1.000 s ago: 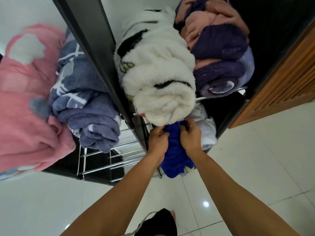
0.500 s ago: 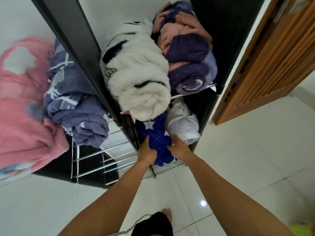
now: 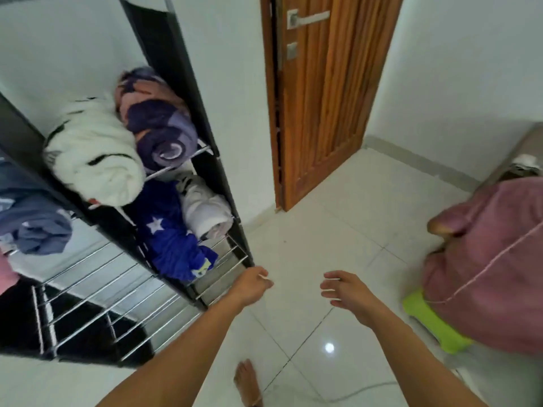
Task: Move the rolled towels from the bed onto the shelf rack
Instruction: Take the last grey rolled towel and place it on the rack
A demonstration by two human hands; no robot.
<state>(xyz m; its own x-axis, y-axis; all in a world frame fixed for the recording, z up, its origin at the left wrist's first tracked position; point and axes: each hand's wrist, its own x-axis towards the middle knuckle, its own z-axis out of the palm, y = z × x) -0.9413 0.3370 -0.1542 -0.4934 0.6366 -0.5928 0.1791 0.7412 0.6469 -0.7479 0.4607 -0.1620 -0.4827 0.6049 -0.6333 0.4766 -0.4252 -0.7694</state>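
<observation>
A black shelf rack (image 3: 229,201) with chrome wire shelves stands on the left. Its upper shelf holds a rolled white towel (image 3: 97,163) and a rolled purple-and-pink towel (image 3: 158,127). On the shelf below lie a blue towel with white stars (image 3: 167,233) and a white rolled towel (image 3: 205,210). A grey-blue towel (image 3: 32,221) lies in the left bay. My left hand (image 3: 252,284) hovers just off the rack's lower corner, holding nothing. My right hand (image 3: 349,292) is over the floor with fingers spread, empty.
A closed wooden door (image 3: 326,92) stands behind the rack. At the right edge, a person in pink clothing (image 3: 484,259) sits on a green stool (image 3: 426,315). My bare foot (image 3: 246,380) rests on the white tiled floor (image 3: 323,230). A cable runs across the floor below.
Both hands let go of the blue star towel, which now lies on the lower shelf, and drew back from the rack. The view swung right, bringing the door and the seated person into sight.
</observation>
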